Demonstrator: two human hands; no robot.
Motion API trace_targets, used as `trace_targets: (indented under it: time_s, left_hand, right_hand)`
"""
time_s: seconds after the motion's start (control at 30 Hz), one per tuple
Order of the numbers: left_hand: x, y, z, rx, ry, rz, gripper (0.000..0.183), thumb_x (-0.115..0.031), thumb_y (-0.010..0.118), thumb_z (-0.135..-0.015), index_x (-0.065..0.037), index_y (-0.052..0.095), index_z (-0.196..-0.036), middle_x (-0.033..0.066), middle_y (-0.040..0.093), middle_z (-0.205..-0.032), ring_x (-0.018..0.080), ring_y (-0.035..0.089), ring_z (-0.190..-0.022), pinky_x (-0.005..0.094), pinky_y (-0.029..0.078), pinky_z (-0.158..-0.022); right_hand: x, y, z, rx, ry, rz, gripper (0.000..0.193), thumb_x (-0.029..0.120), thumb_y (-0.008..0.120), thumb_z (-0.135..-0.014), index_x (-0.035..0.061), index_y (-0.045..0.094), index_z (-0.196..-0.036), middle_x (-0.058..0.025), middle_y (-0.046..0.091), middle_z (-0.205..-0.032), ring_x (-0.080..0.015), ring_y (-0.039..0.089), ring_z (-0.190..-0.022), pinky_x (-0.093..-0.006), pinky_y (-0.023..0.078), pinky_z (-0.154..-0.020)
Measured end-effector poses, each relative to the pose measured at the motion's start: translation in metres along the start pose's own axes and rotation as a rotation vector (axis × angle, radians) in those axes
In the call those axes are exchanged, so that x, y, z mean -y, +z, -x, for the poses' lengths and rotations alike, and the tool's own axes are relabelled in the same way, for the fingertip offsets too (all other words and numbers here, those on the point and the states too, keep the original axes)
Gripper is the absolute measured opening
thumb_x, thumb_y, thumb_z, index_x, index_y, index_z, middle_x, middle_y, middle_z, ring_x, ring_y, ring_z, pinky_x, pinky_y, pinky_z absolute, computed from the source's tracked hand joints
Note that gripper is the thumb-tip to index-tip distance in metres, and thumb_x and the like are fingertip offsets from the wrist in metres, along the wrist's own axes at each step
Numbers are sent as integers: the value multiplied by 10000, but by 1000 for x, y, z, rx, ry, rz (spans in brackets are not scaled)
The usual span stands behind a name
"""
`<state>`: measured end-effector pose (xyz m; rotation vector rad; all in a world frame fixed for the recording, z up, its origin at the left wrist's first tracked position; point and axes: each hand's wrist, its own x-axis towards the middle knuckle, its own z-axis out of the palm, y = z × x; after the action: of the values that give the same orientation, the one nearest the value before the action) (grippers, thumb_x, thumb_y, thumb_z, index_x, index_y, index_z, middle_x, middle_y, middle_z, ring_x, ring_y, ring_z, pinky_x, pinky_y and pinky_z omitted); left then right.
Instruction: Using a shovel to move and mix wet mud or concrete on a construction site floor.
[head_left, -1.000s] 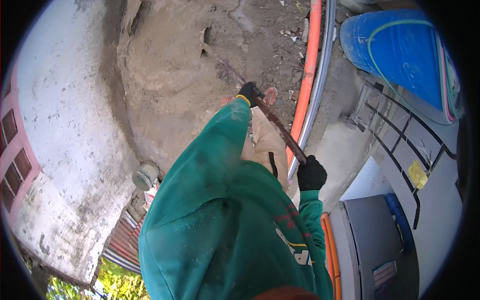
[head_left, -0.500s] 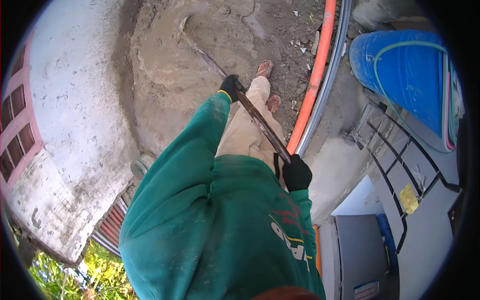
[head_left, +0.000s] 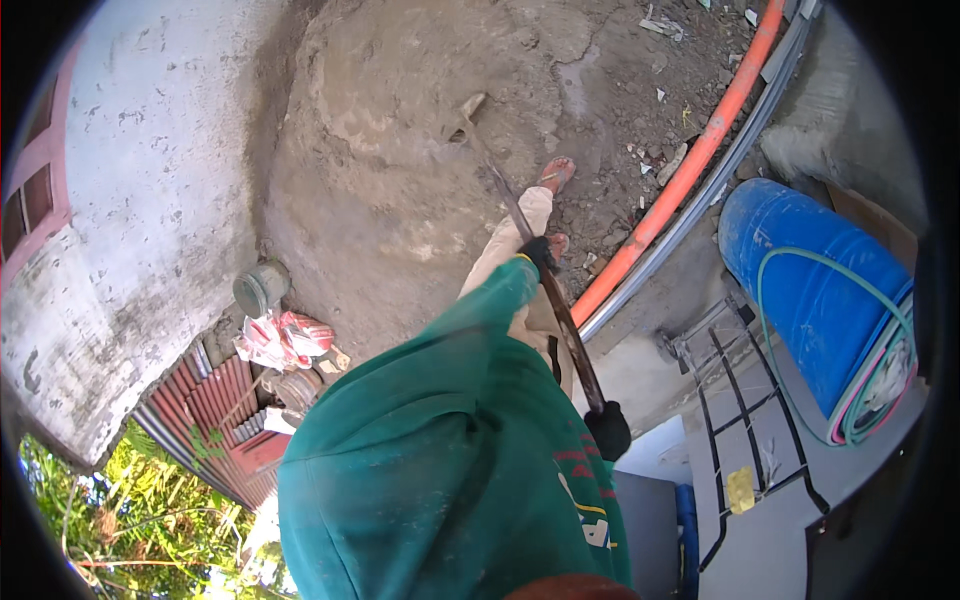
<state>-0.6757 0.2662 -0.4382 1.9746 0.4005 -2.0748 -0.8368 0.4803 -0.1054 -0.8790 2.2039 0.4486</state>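
A long-handled hoe slants across the front of my body, from the ground ahead to my right side. Its blade rests at the wet-looking grey-brown earth or mortar, just left of and beyond my sandalled feet. My left hand, in a black glove with a yellow cuff edge, is closed round the middle of the handle. Around the handle's near end, beside my right hip, my black-gloved right hand is closed too.
Orange pipe and grey conduit run along the right. Beyond them lie a blue barrel with a hose and a black metal rack. Leftward stand a whitewashed wall, a bucket and a red-white bag.
The hoe blade has come nearer to my feet. Both hands have drawn back with the handle, still gripping it. My view has turned, showing the bucket and bag more fully.
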Motion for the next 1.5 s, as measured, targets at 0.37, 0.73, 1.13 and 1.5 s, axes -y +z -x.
trace_targets:
  time_s: [0.37,0.73,1.13,1.5]
  left_hand:
    - [-40,69,71,208,4,117,157,-249,573,-885,-173,471,-793,13,445,-577,224,464,-436,517,497,-535]
    - [-33,156,19,584,-126,307,263,-322,607,-863,-116,538,-715,65,510,-582,273,562,-557,537,505,-606]
    - [-127,137,-10,375,-62,158,182,-222,583,-880,-155,513,-726,29,451,-535,231,480,-494,473,490,-576]
    - [-197,103,73,76,73,-85,158,-181,621,-868,-107,522,-770,63,482,-595,257,508,-519,510,494,-632]
  right_hand:
    - [-5,-97,-2,-55,-22,18,168,203,678,-717,98,566,-787,-145,628,-689,-373,633,-662,-489,495,-581]
    - [-27,-148,-79,-243,-78,255,157,231,676,-738,103,586,-742,-152,628,-664,-380,639,-651,-503,499,-585]
    - [47,-73,-116,-232,-70,157,203,289,678,-749,132,550,-750,-95,624,-657,-309,648,-593,-466,507,-541]
    - [95,-74,-73,-64,-46,-280,464,538,685,-769,90,576,-715,-184,630,-633,-392,641,-614,-495,490,-554]
